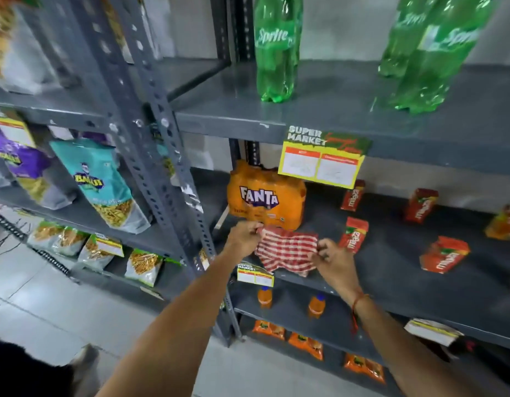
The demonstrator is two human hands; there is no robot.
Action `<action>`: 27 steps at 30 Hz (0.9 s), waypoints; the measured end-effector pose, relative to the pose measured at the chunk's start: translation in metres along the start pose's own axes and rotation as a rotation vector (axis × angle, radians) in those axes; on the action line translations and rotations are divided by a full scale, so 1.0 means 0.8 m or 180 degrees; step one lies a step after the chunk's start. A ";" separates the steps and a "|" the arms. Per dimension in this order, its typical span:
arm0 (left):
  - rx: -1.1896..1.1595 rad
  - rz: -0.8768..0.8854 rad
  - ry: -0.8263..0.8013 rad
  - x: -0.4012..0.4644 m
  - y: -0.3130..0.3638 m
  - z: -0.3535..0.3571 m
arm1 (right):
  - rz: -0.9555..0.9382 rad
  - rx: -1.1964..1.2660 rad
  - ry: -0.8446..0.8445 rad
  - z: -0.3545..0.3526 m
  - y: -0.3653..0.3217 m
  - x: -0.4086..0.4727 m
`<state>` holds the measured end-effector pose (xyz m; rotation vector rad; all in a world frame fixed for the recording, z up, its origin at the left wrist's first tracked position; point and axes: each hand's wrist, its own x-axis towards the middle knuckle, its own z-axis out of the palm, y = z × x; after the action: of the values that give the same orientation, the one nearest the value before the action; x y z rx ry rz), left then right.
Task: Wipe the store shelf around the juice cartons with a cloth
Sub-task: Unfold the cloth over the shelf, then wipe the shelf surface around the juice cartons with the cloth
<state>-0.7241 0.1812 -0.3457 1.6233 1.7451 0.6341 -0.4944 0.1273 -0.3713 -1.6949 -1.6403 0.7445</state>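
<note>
You are holding the checked cloth stretched between both hands at the shelf's front edge, near its left end: left hand fingers pinching one corner, right hand fingers seemingly pinching the other. Red juice cartons are standing scattered rightward, behind the edge.
</note>
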 end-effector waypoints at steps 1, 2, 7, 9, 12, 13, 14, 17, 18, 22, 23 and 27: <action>0.0032 0.0070 -0.0057 0.009 -0.006 0.007 | 0.0098 -0.0013 0.0003 0.004 0.006 0.005; 0.0080 0.0140 -0.0133 0.015 -0.011 0.013 | 0.0182 -0.0046 -0.0014 0.006 0.011 0.008; -0.0016 0.0270 -0.0312 0.030 -0.025 0.021 | -0.0016 -0.1257 0.0221 0.008 0.010 0.010; 0.0075 0.0448 -0.0074 0.029 -0.028 0.018 | -0.0759 -0.1635 0.0510 0.015 -0.003 0.014; 0.0824 0.0735 0.0602 0.027 -0.041 0.018 | -0.1818 -0.1971 0.0164 0.039 -0.030 0.031; 0.0982 0.0759 0.0723 0.027 -0.045 0.019 | -0.1922 -0.2049 -0.0096 0.050 -0.036 0.040; 0.1101 0.0846 0.0743 0.028 -0.050 0.021 | -0.1931 -0.2101 -0.0377 0.061 -0.040 0.047; 0.1347 0.1093 0.0483 0.029 -0.069 0.030 | -0.1755 -0.2074 -0.1185 0.089 -0.032 0.060; 0.1365 0.1071 0.0403 0.029 -0.076 0.032 | -0.1705 -0.2038 -0.1327 0.094 -0.026 0.062; 0.1522 0.0936 0.0234 0.028 -0.100 0.042 | -0.1470 -0.1784 -0.1060 0.104 -0.021 0.063; 0.1592 0.0951 0.0227 0.029 -0.103 0.044 | -0.1336 -0.1730 -0.0918 0.108 -0.025 0.063; 0.1662 0.0982 0.0233 0.036 -0.106 0.046 | -0.1381 -0.1782 -0.0710 0.124 -0.026 0.055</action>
<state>-0.7538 0.1972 -0.4362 2.2825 1.8280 0.3926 -0.5824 0.1780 -0.4149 -1.5458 -2.4380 0.2764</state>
